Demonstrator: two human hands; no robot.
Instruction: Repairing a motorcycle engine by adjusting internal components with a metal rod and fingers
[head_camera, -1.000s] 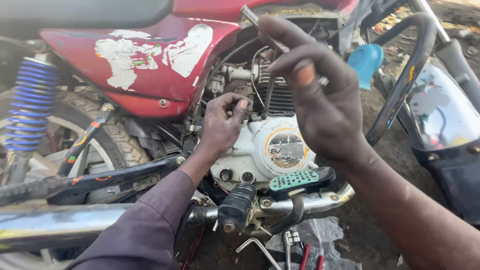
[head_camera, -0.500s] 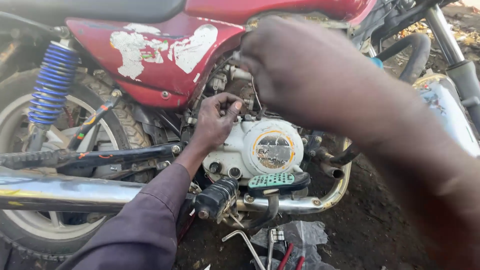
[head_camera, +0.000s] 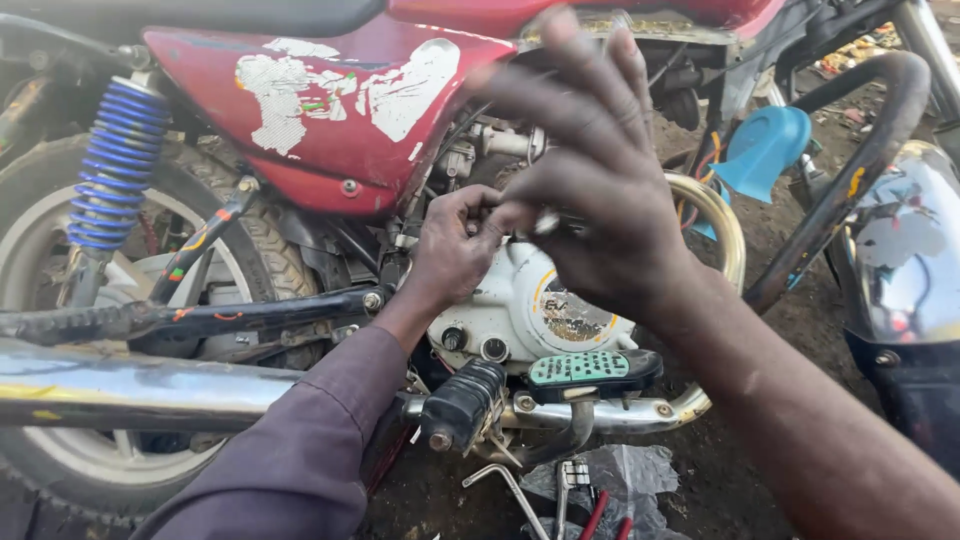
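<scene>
Left hand (head_camera: 455, 250) on white, grimy engine cover (head_camera: 530, 310), fingers curled

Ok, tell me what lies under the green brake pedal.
Under the green brake pedal runs the chrome exhaust pipe; lower down, tools lie on grey plastic on the dirt. The pedal's own lever is mostly hidden.

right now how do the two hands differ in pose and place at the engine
The left hand is curled, fingertips pinched deep beside the white engine cover; the right hand is spread, nearer the camera and blurred. The left arm wears a purple sleeve; the right forearm is bare. Their fingertips meet at one spot.
</scene>
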